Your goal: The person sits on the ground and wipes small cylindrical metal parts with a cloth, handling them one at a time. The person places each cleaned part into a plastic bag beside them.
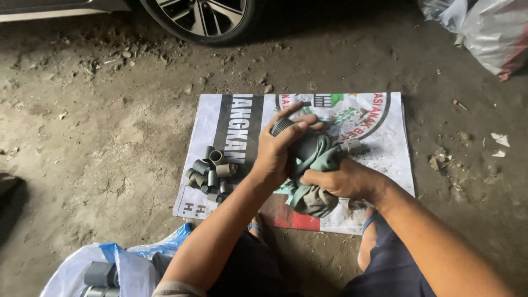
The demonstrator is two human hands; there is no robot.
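My left hand grips a dark grey threaded pipe fitting above a printed plastic sheet spread on the ground. My right hand clutches a greenish cloth that wraps around the lower part of the fitting. A light grey pipe end pokes out of the cloth to the right. A pile of several short grey pipe couplings lies on the sheet just left of my left hand.
A car wheel stands at the top. A white sack sits at the top right. A white and blue bag holding grey fittings is at the bottom left. Dirt ground surrounds the sheet.
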